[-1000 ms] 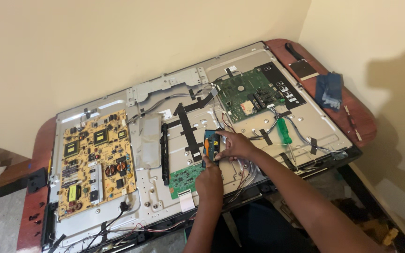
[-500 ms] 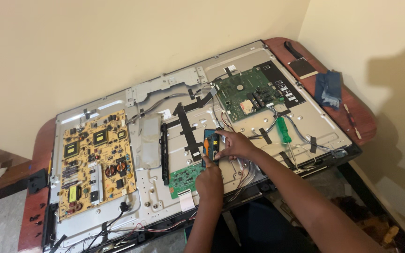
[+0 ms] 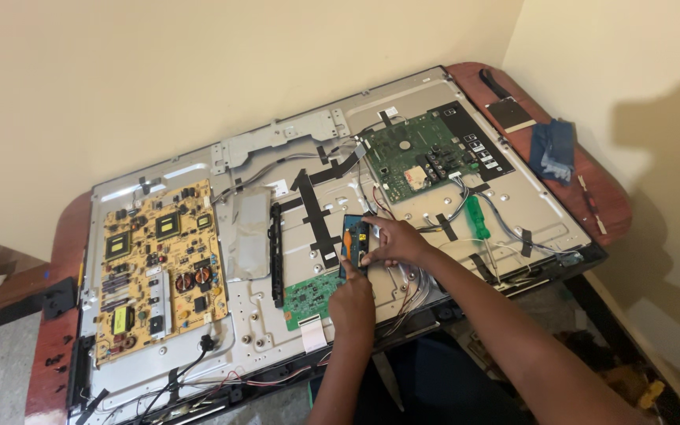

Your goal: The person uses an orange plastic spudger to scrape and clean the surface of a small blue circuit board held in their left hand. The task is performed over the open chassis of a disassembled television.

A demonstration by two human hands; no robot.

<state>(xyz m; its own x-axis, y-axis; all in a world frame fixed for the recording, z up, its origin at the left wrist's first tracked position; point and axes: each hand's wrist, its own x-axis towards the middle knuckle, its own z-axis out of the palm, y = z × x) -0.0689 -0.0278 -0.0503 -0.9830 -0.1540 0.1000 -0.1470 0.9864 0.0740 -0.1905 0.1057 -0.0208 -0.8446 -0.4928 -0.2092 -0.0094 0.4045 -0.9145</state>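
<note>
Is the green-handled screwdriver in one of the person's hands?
No. The green-handled screwdriver lies alone on the grey metal back panel, while the left hand and right hand hold a small blue board.

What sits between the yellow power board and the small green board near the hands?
Head view: a grey foil-covered patch and a black vertical bar on the metal back panel.

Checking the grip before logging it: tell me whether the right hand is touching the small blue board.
Touching. The head view shows the right hand with its fingertips on the right edge of the small blue board, no gap visible; the left hand meets its lower end.
</note>
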